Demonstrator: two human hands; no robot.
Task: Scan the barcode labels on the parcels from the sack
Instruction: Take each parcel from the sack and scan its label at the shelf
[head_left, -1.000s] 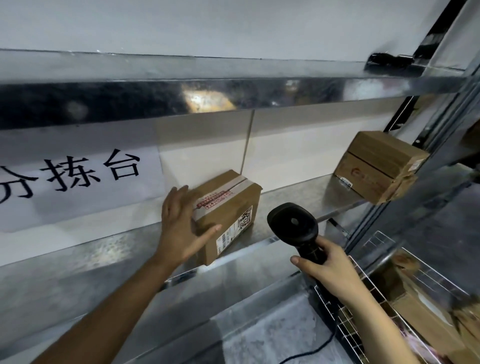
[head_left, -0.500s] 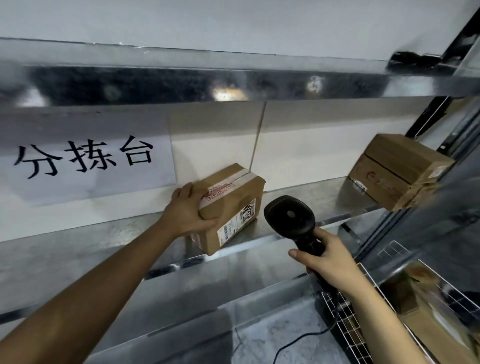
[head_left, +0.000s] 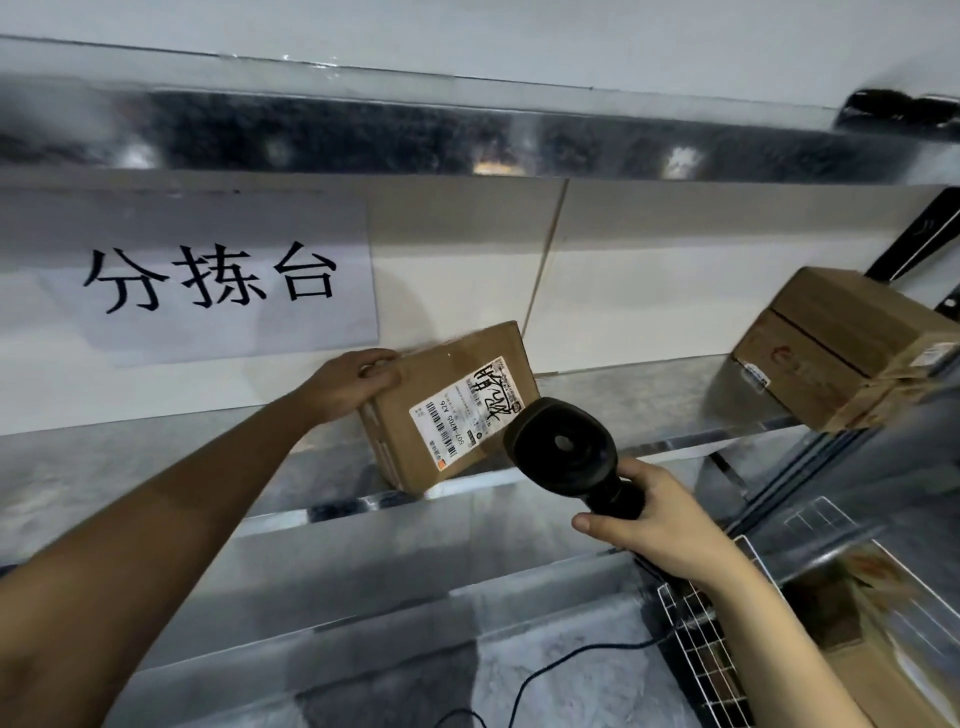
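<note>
Parcel tipped on the shelf, label side toward us for scanning.
Our left hand (head_left: 358, 387) curls its fingers over the top corner of the parcel (head_left: 447, 410), tilting it on the shelf (head_left: 649, 395) so the barcode label (head_left: 465, 413) faces the scanner (head_left: 563, 449), gripped in our right hand (head_left: 657, 525), just beside the label.
</note>
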